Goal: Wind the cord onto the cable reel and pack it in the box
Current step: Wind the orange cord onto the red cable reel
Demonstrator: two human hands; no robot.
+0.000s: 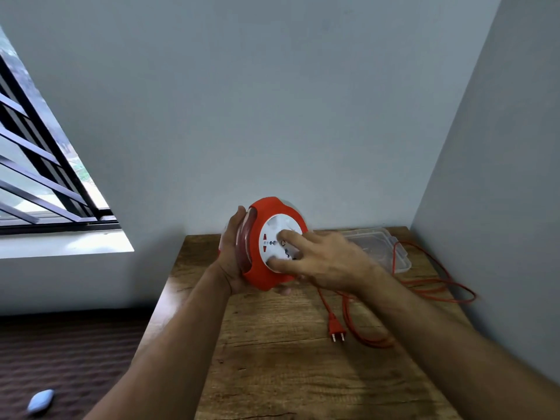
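Gripping the orange cable reel (274, 242), the left hand (233, 253) is lifting it; the right hand (321, 262) is spreading fingers on its white face, while the clear plastic box (378, 247) is sitting lidded on the counter (272, 359).

Left hand (231, 253) cupped in grip, right hand (321, 259) fingers spread.

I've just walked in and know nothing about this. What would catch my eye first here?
First, the bright orange-and-white cable reel, held up above the far end of the wooden table: the left hand grips its side, and the right hand has its fingers on the white face. Next, the orange cord in loose loops on the table's right side, its plug nearer the middle.
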